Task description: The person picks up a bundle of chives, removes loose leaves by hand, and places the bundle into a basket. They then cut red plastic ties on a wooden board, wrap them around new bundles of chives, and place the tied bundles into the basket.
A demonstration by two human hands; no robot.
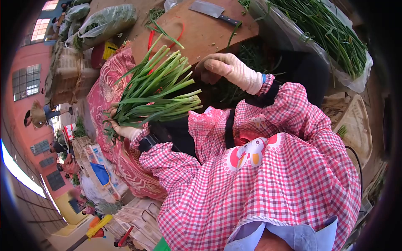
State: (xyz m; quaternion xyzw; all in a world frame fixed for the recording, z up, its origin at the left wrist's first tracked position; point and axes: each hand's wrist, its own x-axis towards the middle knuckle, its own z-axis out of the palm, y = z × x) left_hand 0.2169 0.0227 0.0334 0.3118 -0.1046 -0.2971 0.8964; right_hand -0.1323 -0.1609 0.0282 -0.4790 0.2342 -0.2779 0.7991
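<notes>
My left hand point(120, 125) is closed around the leafy end of a bunch of long green stalks point(157, 90) that look like garlic chives. Their pale cut ends fan out toward the right. Beside those ends is my right hand point(220, 67), in a light, dirt-stained glove with darkened fingers. Its fingers curl inward, and whatever may lie inside them is hidden. The bunch rests over a red patterned cloth point(111, 79). Beyond both hands lies a brown board point(188, 35), with a red strap loop point(180, 33) and loose stalks on it.
A cleaver point(213, 10) lies at the board's far edge. Long greens point(322, 33) fill a plastic-lined bundle at upper right. A plastic crate point(356, 129) stands to the right. Bagged greens point(109, 25) and stacked crates point(69, 77) are at left, with people farther off.
</notes>
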